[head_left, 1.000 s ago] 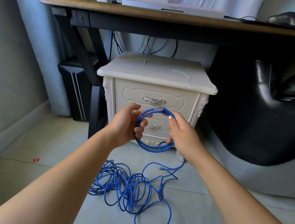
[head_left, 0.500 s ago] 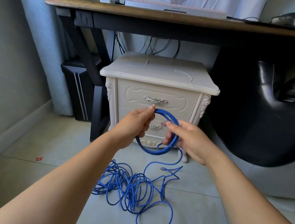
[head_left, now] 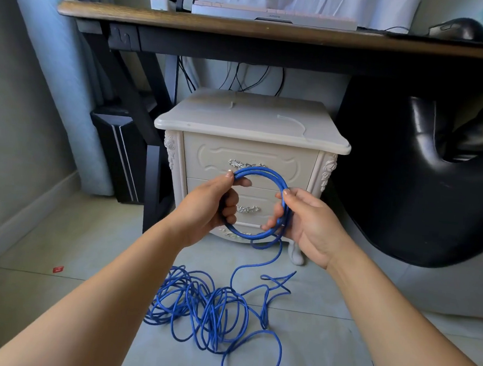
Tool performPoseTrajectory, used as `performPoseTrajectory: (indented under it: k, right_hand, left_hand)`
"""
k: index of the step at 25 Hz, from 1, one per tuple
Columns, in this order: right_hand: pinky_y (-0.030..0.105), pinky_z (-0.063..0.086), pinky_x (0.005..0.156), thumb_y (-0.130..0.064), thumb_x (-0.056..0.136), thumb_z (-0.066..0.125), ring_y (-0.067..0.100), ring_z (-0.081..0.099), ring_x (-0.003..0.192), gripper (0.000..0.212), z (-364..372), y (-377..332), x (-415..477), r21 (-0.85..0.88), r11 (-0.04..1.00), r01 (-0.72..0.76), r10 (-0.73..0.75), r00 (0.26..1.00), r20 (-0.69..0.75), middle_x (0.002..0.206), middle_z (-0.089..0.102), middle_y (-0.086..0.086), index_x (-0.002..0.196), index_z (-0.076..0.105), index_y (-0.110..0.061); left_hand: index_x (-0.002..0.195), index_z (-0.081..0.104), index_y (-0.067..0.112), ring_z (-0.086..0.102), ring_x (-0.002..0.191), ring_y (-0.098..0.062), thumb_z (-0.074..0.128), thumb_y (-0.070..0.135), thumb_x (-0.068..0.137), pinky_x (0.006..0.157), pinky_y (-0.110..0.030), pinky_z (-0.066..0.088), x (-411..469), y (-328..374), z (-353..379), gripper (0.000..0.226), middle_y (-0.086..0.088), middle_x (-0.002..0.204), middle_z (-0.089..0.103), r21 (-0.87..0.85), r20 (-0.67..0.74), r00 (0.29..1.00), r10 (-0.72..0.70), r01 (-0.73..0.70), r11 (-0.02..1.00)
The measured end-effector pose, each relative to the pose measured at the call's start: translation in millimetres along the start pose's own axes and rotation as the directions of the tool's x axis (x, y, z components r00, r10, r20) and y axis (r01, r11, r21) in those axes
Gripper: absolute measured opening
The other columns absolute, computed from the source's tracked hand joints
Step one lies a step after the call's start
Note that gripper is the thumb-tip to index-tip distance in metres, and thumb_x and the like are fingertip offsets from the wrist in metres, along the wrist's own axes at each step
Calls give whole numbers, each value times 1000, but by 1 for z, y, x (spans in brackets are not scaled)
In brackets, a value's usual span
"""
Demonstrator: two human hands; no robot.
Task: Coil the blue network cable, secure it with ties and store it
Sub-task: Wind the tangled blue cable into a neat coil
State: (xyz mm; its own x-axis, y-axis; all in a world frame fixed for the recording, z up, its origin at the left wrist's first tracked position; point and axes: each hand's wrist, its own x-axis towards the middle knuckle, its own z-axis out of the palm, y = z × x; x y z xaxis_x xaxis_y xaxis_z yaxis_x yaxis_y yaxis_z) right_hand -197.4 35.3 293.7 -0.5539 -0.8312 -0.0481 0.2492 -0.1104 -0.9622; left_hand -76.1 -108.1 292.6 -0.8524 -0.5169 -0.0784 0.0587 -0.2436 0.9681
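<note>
We see the left hand and the right hand held apart in front of the nightstand, each clamped on one side of a single ring. The ring is the coiled part of the blue network cable. The left fingers curl round its left arc, with thumb and forefinger pinching near the top. The right fingers wrap its right arc, the forefinger lying along the strand. The ring hangs level with the nightstand's upper drawer and middle drawer, clear of their fronts as far as we can judge.

From the ring's lower right, one strand drops to the tiled floor. There the rest of the cable lies as a loose tangle in front of the nightstand, between the forearms.

Open floor lies to the left of the nightstand's front, bearing only a small red scrap. A black padded seat crowds the nightstand's right side. A black case and a desk leg stand at its left. The desk edge overhangs it from above.

The visible drawers are closed, so we cannot tell their contents. On the nightstand's top we note a straight pale strip and a curved pale strip.
</note>
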Motion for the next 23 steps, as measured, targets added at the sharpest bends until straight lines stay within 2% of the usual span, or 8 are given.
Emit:
performPoseTrajectory:
  k: [3, 6, 8, 11, 13, 17, 20, 23]
  right_hand:
    - [32, 53, 57, -16, 105, 37, 13, 42, 45, 20, -1, -2, 1, -216, 974, 72, -88, 994, -62, 61, 39, 2, 92, 52, -11]
    - [37, 58, 58, -16, 104, 38, 9, 39, 45, 20, -4, -1, 1, -510, 850, 131, -171, 985, -31, 61, 37, 0, 92, 54, -17]
    - [45, 60, 64, -22, 103, 41, 8, 45, 44, 18, -1, 0, 0, -685, 711, 161, -187, 982, 36, 59, 41, -6, 92, 55, -23]
    - [39, 57, 63, -28, 102, 42, 13, 52, 52, 15, 8, -2, -4, -821, 530, 215, -228, 968, 106, 58, 47, -11, 99, 57, -26]
    - [31, 54, 60, -28, 102, 44, 16, 55, 55, 15, 10, -4, -6, -793, 567, 224, -240, 965, 101, 63, 50, -8, 103, 58, -23]
    - [29, 51, 63, -38, 95, 55, 18, 61, 59, 24, 1, -9, -6, -547, 835, 59, -35, 998, 55, 68, 62, 5, 92, 63, -16]
    - [24, 51, 65, -29, 90, 65, 16, 61, 65, 19, -11, -2, -6, -575, 817, -33, 101, 991, 86, 71, 66, 5, 85, 65, -11]
    - [35, 53, 73, -21, 89, 66, 14, 50, 59, 10, -21, -6, -3, -563, 826, 24, -15, 1000, 20, 63, 55, 2, 83, 64, -14]
  left_hand:
    - [108, 63, 4, 52, 59, -17, 35, 20, 104, 66, -34, 56, -7, 5, -5, 32, -4, 67, 48, -46, 127, 988, -87, 93, 995]
    - [101, 62, 4, 53, 56, -19, 38, 25, 102, 67, -36, 56, -9, 7, 1, 32, -6, 66, 47, 49, 128, 984, -123, 117, 992]
    - [95, 63, 8, 46, 50, -16, 42, 40, 101, 62, -34, 53, -9, 8, 8, 38, -4, 62, 44, 201, 85, 993, -87, 69, 977]
    - [82, 61, 15, 34, 47, -11, 50, 45, 98, 50, -26, 42, -10, 5, 16, 35, 1, 59, 36, 504, 67, 997, 41, -69, 861]
    - [74, 56, 20, 26, 48, -11, 51, 41, 98, 45, -24, 27, -9, 4, 17, 33, 1, 60, 30, 509, 54, 995, 86, -101, 855]
    - [71, 43, 17, 19, 48, -11, 49, 39, 100, 46, -27, 16, -6, 5, 15, 36, 6, 55, 27, 377, -30, 991, 134, -113, 919]
    - [72, 43, 17, 21, 44, -8, 48, 38, 100, 43, -23, 16, -5, 5, 9, 36, 9, 53, 28, 339, -98, 984, 147, -106, 935]
    - [73, 45, 17, 22, 45, -7, 49, 39, 100, 43, -22, 18, -4, 9, 2, 35, 10, 54, 29, 296, -159, 972, 172, -119, 948]
